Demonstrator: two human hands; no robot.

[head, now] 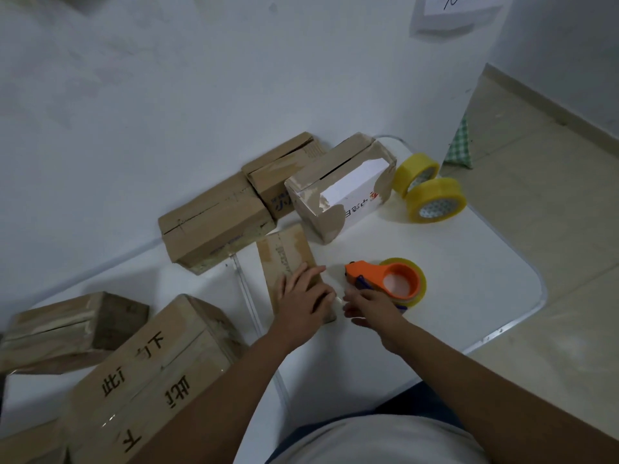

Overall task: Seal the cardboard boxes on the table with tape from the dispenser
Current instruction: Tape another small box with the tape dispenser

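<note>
My left hand lies flat on the small box near the middle of the table, fingers straight and spread across its top, pressing down on the end nearest me. My right hand sits just beside that box's right edge, fingers loosely curled; something thin and pale shows between the two hands at the box's corner, but I cannot tell whether my fingertips are pinching it. The tape dispenser, orange with a yellowish roll on it, lies on the table just beyond my right hand, close to or touching my knuckles, its nose pointing toward the small box. Along the table's far edge, against the wall, three bigger boxes stand in a row: a long box at the left, a middle box behind it, and a white-sided box with torn brown paper at the right. Two spare tape rolls stand on edge, touching each other, in the far right corner. At the near left corner a printed box with black characters lies tilted, and another box sits beside it toward the left edge.
</note>
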